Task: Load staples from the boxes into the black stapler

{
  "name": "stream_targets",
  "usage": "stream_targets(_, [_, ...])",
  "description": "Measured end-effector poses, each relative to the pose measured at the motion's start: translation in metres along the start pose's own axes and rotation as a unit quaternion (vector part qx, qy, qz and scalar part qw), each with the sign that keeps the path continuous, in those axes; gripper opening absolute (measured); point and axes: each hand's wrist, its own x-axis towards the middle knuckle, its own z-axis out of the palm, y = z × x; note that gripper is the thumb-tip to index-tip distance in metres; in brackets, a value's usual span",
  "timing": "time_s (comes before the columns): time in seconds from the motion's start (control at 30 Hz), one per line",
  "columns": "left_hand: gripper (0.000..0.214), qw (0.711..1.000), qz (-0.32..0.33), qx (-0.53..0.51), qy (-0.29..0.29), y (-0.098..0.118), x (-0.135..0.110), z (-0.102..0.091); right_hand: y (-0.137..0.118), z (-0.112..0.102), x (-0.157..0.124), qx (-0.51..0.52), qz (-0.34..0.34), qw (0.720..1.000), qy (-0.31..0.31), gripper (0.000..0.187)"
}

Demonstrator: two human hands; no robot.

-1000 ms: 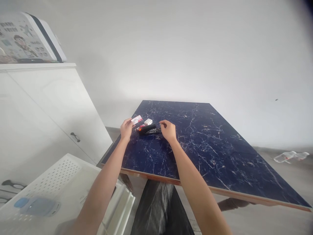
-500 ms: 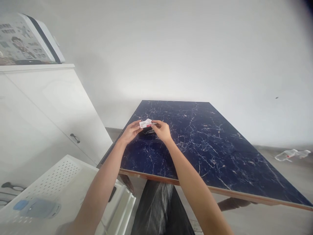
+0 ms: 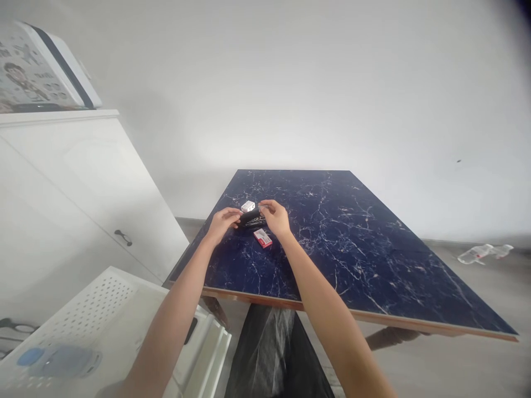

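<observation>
Both my hands meet over the near left part of a dark blue marbled table [image 3: 352, 243]. My left hand [image 3: 223, 222] curls around the left end of a black stapler-like object [image 3: 251, 219] lying on the table. My right hand [image 3: 274, 217] is pinched above that object's right end; what its fingertips hold is too small to make out. A small white box [image 3: 248, 206] sits just behind the black object. A small red-and-white box [image 3: 263, 237] lies flat on the table below my right hand, touching neither hand.
A white cabinet [image 3: 83, 188] stands at the left with a printed case [image 3: 33, 72] on top. A white perforated plastic bin [image 3: 103, 309] is at the lower left, beside the table's near edge. A plastic bottle [image 3: 483, 253] lies on the floor at the far right.
The red-and-white box was first in my left hand, then between both hands; now it lies on the table. Both hands have closed in on the black object.
</observation>
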Motion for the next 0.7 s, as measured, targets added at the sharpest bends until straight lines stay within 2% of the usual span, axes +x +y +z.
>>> stream_targets(0.07, [0.018, 0.986, 0.088, 0.129, 0.061, 0.003, -0.007, 0.003, 0.004, -0.005, 0.002, -0.018, 0.018, 0.999, 0.048, 0.021])
stream_targets(0.13, [0.015, 0.955, 0.169, 0.231, 0.074, 0.005, -0.015, 0.01, 0.006, -0.01, 0.003, -0.031, 0.036, 0.995, 0.085, 0.022])
stream_targets(0.17, [0.015, 0.943, 0.195, 0.265, 0.046, 0.005, -0.019, 0.016, 0.007, -0.011, 0.003, -0.036, 0.042, 0.994, 0.097, 0.023])
stream_targets(0.23, [0.015, 0.921, 0.223, 0.315, -0.047, 0.005, -0.026, 0.029, 0.006, -0.013, 0.003, -0.048, 0.044, 0.992, 0.108, 0.023])
stream_targets(0.3, [0.024, 0.895, 0.24, 0.356, -0.12, 0.003, -0.031, 0.043, 0.004, -0.013, 0.002, -0.06, 0.04, 0.992, 0.108, 0.022])
stream_targets(0.43, [0.053, 0.856, 0.237, 0.426, -0.174, -0.006, -0.033, 0.058, -0.002, -0.012, 0.001, -0.067, 0.032, 0.992, 0.1, 0.02])
stream_targets(0.57, [0.052, 0.853, 0.219, 0.432, -0.193, -0.01, -0.032, 0.055, -0.007, -0.014, -0.001, -0.046, 0.046, 0.994, 0.093, 0.021])
stream_targets(0.7, [0.054, 0.861, 0.214, 0.413, -0.205, -0.004, -0.032, 0.051, -0.01, -0.016, 0.0, -0.002, 0.082, 0.993, 0.091, 0.028])
